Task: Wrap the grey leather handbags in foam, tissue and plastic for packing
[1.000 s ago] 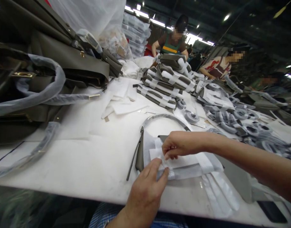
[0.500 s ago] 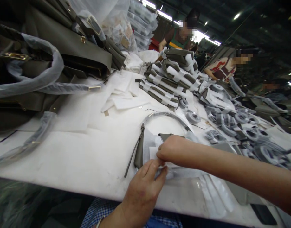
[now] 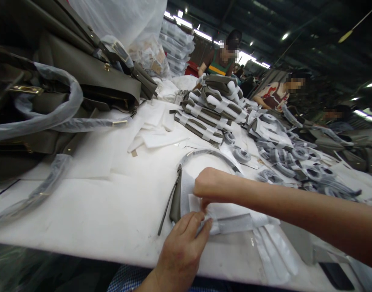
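An olive handbag (image 3: 175, 199) lies on the table in front of me, mostly covered by white wrapping paper (image 3: 231, 211). Its arched handle (image 3: 209, 152), wrapped in clear film, curves away from me, and a thin dark strap hangs along the left side. At the near edge of the bag, my left hand (image 3: 182, 243) pinches the paper between thumb and fingers. My right hand (image 3: 208, 187) is curled over the bag from the right, its fingers bent down close to the left fingertips. Whatever the right fingers hold is hidden beneath the hand.
Large olive bags (image 3: 91, 69) with wrapped handles crowd the left. Wrapped bag pieces (image 3: 204, 117) are stacked at the back, with coiled straps (image 3: 277, 156) to the right. Loose white sheets (image 3: 155, 138) lie behind. A dark flat object (image 3: 334, 275) sits near the front edge. Two co-workers stand beyond.
My right hand has shifted slightly left and its wrist is more bent. The olive flap beside it no longer shows, and more white paper shows to the right. My left hand stays at the near edge.
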The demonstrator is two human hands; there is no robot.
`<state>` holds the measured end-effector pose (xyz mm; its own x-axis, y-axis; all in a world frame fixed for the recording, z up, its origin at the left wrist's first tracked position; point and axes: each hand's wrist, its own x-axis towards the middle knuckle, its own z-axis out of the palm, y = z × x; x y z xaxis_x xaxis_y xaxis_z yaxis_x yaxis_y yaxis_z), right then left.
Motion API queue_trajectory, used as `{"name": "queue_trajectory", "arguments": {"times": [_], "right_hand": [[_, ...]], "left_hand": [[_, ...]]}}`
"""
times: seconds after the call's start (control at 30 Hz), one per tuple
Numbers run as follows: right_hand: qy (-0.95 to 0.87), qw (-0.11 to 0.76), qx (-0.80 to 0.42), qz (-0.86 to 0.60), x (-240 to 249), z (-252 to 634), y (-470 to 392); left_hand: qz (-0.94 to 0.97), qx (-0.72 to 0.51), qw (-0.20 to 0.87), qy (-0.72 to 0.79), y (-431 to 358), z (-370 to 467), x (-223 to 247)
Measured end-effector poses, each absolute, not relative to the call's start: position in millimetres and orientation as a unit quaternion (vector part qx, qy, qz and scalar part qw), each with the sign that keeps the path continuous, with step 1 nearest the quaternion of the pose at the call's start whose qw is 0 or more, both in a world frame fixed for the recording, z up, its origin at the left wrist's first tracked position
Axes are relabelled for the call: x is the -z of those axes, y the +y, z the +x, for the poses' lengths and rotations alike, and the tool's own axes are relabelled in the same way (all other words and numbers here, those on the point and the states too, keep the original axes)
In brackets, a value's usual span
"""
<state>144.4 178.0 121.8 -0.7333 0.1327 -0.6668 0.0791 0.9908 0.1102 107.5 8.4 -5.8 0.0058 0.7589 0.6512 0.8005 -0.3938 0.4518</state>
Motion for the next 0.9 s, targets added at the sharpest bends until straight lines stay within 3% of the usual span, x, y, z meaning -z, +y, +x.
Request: {"name": "queue_trajectory", "arguments": {"times": [0.23,0.43,0.53,0.63,0.77,0.9], "right_hand": [[0.95,0.299,-0.085,-0.033,-108.2,152.9,214.1],[0.969,0.243,-0.036,0.022,-94.0,151.6,243.2],[0.973,0.214,0.055,0.073,-85.6,153.3,257.5],[0.964,0.146,0.144,0.172,-82.7,165.2,268.3],[0.953,0.013,0.119,0.279,-89.0,197.3,261.8],[0.951,-0.042,0.155,0.265,-85.8,226.6,224.3]], "left_hand": [[-0.706,0.432,0.064,-0.558,9.8,108.5,9.4],[-0.725,0.409,0.102,-0.544,11.6,105.4,17.6],[-0.726,0.406,0.117,-0.543,11.9,103.0,18.3],[-0.729,0.404,0.127,-0.538,12.3,101.8,15.4],[-0.731,0.403,0.139,-0.533,13.4,101.5,12.4],[-0.73,0.392,0.148,-0.539,13.6,100.9,14.5]]}}
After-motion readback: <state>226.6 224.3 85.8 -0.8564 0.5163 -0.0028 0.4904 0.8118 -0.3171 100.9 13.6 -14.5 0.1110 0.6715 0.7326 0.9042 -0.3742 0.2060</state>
